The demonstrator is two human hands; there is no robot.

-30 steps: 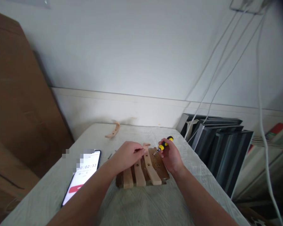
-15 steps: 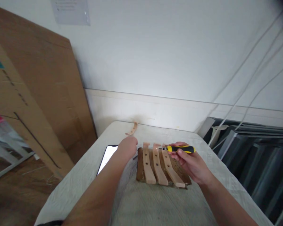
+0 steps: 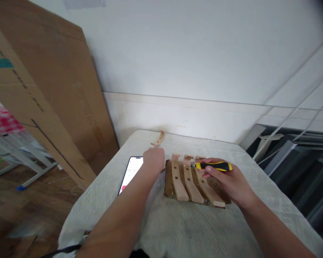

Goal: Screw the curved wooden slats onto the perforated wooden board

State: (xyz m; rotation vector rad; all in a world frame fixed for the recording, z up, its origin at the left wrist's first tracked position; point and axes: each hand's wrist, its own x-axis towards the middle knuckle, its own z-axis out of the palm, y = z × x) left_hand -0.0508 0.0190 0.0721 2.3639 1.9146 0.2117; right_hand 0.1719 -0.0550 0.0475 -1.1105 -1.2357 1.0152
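Observation:
A dark wooden board (image 3: pixel 168 179) with three pale curved wooden hooks (image 3: pixel 177 177) lies on a white cloth-covered table (image 3: pixel 193 229). My right hand (image 3: pixel 228 184) rests over the board's right part and grips a yellow and black screwdriver (image 3: pixel 214 166), held level with its tip pointing left. My left hand (image 3: pixel 154 159) is just left of the board, between it and a phone (image 3: pixel 131 171), seen from the back with its fingers curled under and hidden. A loose wooden hook (image 3: pixel 158 138) lies at the table's far edge.
Large cardboard sheets (image 3: pixel 43 89) lean on the wall to the left. Dark flat panels (image 3: pixel 293 157) stand to the right of the table, with white cables (image 3: pixel 298 104) running above them. A metal frame with a red checked cloth (image 3: pixel 2 122) stands far left on the wooden floor.
The view has swung left. My left hand left the hooks and moved to the table left of the board. My right hand turned the screwdriver level and settled over the board.

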